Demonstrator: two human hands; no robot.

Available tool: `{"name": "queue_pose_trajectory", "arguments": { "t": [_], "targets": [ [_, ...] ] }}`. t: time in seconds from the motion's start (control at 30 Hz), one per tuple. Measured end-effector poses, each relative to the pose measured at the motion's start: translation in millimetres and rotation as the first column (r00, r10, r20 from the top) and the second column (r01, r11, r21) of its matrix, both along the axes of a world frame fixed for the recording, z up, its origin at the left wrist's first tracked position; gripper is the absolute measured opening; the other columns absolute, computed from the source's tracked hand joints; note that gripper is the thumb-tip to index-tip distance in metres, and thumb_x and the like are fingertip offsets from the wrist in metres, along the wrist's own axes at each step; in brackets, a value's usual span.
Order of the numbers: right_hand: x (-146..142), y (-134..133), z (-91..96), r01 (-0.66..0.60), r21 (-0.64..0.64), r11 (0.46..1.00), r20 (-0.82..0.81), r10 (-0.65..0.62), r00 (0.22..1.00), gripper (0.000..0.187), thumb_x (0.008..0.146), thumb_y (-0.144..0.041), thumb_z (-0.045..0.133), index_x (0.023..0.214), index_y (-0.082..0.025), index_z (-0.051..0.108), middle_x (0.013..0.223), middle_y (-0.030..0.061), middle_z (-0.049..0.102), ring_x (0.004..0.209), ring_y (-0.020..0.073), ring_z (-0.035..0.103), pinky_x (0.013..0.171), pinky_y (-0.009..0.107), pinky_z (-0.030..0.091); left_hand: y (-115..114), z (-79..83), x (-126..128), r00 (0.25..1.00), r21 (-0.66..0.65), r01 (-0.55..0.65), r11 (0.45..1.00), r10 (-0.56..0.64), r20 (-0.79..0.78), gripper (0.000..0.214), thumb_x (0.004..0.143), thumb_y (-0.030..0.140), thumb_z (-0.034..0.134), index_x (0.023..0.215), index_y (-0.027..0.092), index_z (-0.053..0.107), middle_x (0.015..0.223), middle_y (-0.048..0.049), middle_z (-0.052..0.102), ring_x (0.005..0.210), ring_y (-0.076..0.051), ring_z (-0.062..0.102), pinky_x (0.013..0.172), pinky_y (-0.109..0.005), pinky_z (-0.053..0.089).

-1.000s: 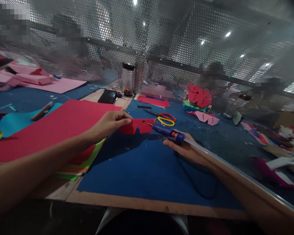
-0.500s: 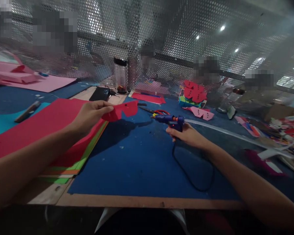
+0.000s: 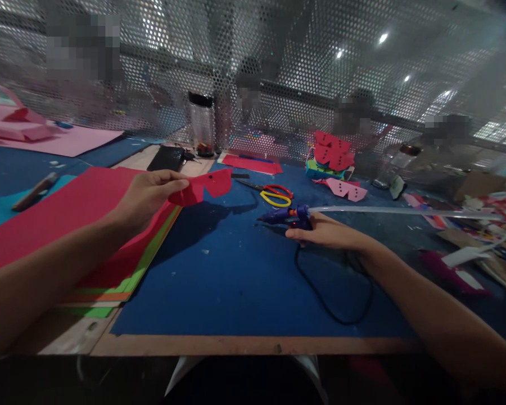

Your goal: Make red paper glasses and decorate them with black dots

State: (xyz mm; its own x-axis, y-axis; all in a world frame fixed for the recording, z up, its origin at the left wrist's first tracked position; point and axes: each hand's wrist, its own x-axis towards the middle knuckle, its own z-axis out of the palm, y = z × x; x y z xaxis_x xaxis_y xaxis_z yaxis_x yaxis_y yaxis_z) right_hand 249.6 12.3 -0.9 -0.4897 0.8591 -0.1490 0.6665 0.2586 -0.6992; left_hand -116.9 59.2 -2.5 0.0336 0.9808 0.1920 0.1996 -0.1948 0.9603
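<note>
- Head view: the left hand (image 3: 147,194) pinches the red cut-out (image 3: 199,188) at its left end, thumb against fingers, holding it up off the blue work surface (image 3: 219,281).
- The right hand (image 3: 325,230) is curled round the grip of the glue gun (image 3: 293,214). The nozzle points left, apart from the cut-out; whether its tip touches the surface, I cannot tell.
- Judging by the one dark dot (image 3: 211,176) on the cut-out and the rows of dots on the red pieces (image 3: 332,153) beyond the right hand, a dot-gluing step seems in hand.
- The next move probably calls for a steady left pinch and exact placing beside that dot.
- Room for moving lies between the hands and nearer the person, as far as the wooden edge (image 3: 244,344).
- Scissors (image 3: 276,197) lie just beyond the nozzle; a paper stack (image 3: 86,216) sits under the left forearm.
- The clear glue stick (image 3: 371,210) reaches far right past the right hand; the cable (image 3: 314,289) loops on its near side and could snag.
</note>
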Motion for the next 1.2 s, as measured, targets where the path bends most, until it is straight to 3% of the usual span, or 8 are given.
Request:
{"name": "queue_pose_trajectory", "arguments": {
  "t": [0.47,0.8,0.93,1.2],
  "targets": [
    [-2.0,-1.1,5.3,-0.006,-0.012,1.000,0.131,0.008,0.991,0.045,0.084,-0.063,0.058,0.079,-0.019,0.060,0.066,0.0000,0.059,0.060,0.0133,0.053,0.052,0.026,0.040,4.6,-3.0,1.3,1.000,-0.016,-0.030,0.999,0.029,-0.009,0.023,0.072,0.031,0.072,0.085,0.012,0.071,0.075,-0.0018,0.069,0.071,-0.013,0.058,0.073,-0.026,0.041],
    [1.0,1.6,-2.3,0.000,0.016,1.000,0.085,-0.002,0.996,0.040,0.086,-0.060,0.059,0.089,-0.020,0.064,0.068,-0.0004,0.061,0.059,0.0131,0.056,0.053,0.026,0.044,2.1,-1.4,3.8,1.000,-0.012,-0.026,1.000,0.026,-0.011,0.021,0.075,0.029,0.070,0.087,0.011,0.070,0.078,-0.0023,0.068,0.073,-0.014,0.055,0.074,-0.027,0.041],
    [3.5,2.8,-3.7,0.007,-0.001,1.000,0.057,-0.007,0.998,0.041,0.087,-0.059,0.059,0.081,-0.019,0.063,0.064,0.0000,0.061,0.058,0.0132,0.058,0.054,0.026,0.045,2.1,-2.7,1.9,1.000,-0.009,-0.017,1.000,0.017,-0.014,0.021,0.077,0.029,0.070,0.088,0.011,0.070,0.079,-0.0021,0.068,0.074,-0.013,0.056,0.074,-0.026,0.041],
    [-9.7,-7.0,4.4,0.059,0.007,0.998,-0.116,-0.057,0.992,0.036,0.085,-0.054,0.062,0.082,-0.019,0.062,0.067,-0.0006,0.060,0.063,0.0129,0.057,0.058,0.026,0.045,-0.3,-4.3,3.6,0.996,-0.014,0.019,1.000,-0.021,-0.086,0.023,0.080,0.034,0.067,0.088,0.013,0.069,0.082,-0.0033,0.071,0.075,-0.015,0.061,0.074,-0.027,0.045]
  ]
}}
